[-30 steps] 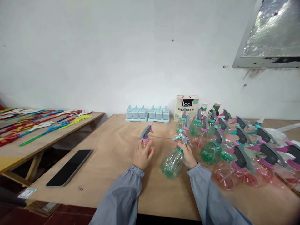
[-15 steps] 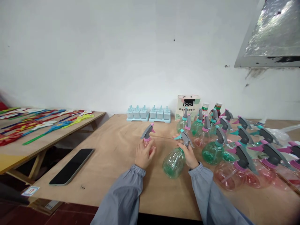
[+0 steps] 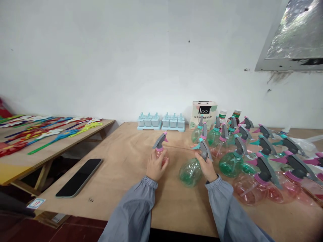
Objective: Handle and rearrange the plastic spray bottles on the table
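My left hand point(image 3: 155, 165) is wrapped round a pink spray bottle point(image 3: 161, 154) that stands on the table; its grey and pink trigger head shows above my fingers, and most of its body is hidden behind them. To the right, my right hand point(image 3: 207, 167) grips the neck of a green spray bottle point(image 3: 191, 172) just below its grey and turquoise head. That bottle is tilted, its clear green body pointing down and left. Beside my right hand are several more spray bottles, among them a green one point(image 3: 230, 164) and a pink one point(image 3: 249, 188).
A black phone point(image 3: 79, 178) lies at the left of the wooden table point(image 3: 121, 198). Along the wall stand two pale blue ice-pop moulds point(image 3: 148, 121), a paper bag point(image 3: 202, 117) and two capped bottles. Another table at left holds colourful hand-shaped sticks point(image 3: 59, 132).
The green spray bottle in my right hand has moved slightly right and its body has tipped further over. My left hand still holds the pink one. The view has shifted slightly.
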Demonstrator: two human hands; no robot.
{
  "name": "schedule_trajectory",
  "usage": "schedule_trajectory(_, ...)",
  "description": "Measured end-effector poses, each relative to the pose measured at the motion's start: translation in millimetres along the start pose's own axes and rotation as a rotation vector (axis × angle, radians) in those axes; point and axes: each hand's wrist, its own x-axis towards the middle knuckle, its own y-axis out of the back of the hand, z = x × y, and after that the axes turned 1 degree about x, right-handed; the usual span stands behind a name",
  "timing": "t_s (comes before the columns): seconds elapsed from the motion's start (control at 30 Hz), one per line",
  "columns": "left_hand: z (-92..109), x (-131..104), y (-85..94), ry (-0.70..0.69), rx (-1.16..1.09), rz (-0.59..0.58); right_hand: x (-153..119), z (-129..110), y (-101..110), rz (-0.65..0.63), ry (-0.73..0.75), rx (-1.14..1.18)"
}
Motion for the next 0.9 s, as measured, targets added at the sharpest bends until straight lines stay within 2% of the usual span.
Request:
schedule_trajectory(0.13,1,0,1.6,-0.008,-0.016,0.008,0,-5,2,0.037,0.071,-0.030)
schedule_trajectory(0.27,0,1,2.0,-0.024,-0.039,0.025,5,-11,14,0.055,0.060,-0.112)
schedule_trajectory(0.43,0,1,2.2,-0.033,-0.023,0.002,11,-15,46,0.298,0.075,-0.401)
schedule_trajectory(0.5,2,-1,3.0,-0.048,-0.001,-0.020,13,-15,56,0.354,0.068,-0.511)
schedule_trajectory(0.6,9,-5,5.1,-0.074,0.035,-0.053,15,-14,62,0.339,0.062,-0.553)
schedule_trajectory(0.77,21,-11,11.6,-0.103,0.067,-0.114,18,-9,57,0.301,0.079,-0.517)
schedule_trajectory(0.9,31,-31,23.4,-0.116,0.064,-0.063,20,-2,53,0.325,0.106,-0.461)
